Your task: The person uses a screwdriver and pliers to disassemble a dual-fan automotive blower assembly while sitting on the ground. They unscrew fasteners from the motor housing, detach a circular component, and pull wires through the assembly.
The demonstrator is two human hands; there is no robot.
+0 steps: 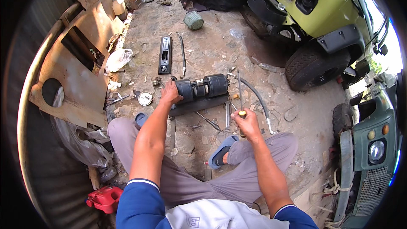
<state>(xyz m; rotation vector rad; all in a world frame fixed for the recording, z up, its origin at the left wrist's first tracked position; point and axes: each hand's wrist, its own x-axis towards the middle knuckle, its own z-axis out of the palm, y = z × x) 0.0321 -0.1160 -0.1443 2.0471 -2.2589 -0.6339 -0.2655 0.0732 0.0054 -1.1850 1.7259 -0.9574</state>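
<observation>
A black plastic blower unit (199,94) with two rounded drums lies on the ground in front of me. My left hand (170,92) grips its left end, fingers curled over the housing. Right of the unit, my right hand (247,124) is closed round the yellow-and-black handle of a screwdriver (240,89). Its long shaft points away from me, apart from the unit. A wrench (227,116) lies between the unit and my right hand. Beyond the unit are a long black control panel (165,55) and a short hose (182,55).
A curved black hose (258,95) lies at the right, and a round gauge (145,98) at the left. A green mesh basket (193,20) stands farther off. A yellow-green vehicle (322,8) and a dark green one (375,144) border the right side; rusty sheet metal (76,89) borders the left.
</observation>
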